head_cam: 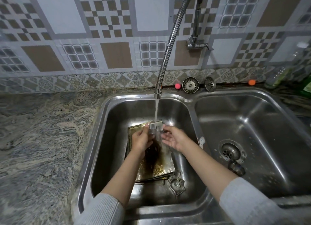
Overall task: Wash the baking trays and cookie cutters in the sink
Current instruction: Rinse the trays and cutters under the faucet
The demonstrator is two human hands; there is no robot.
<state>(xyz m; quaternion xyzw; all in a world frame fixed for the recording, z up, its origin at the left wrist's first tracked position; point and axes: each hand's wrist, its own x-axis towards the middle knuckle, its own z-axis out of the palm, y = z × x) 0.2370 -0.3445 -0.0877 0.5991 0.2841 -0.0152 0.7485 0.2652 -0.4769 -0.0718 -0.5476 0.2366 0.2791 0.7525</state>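
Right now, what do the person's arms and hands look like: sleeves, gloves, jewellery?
Both hands are bare: no gloves, rings or watch show on the left hand or the right hand. The forearms are uncovered too. Each arm wears a light grey, fine-ribbed knit sleeve, pushed up toward the elbow: left sleeve, right sleeve. No markings or logos are visible on the fabric.

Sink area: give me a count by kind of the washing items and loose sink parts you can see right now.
Stained metal baking trays, stacked in the left basin: at least 2
Metal cookie cutters: 3 (held under the water, beside the trays, in the right basin)
Round metal sink strainers: 2 ()
Small pink and orange balls: 2 ()
Total: at least 9
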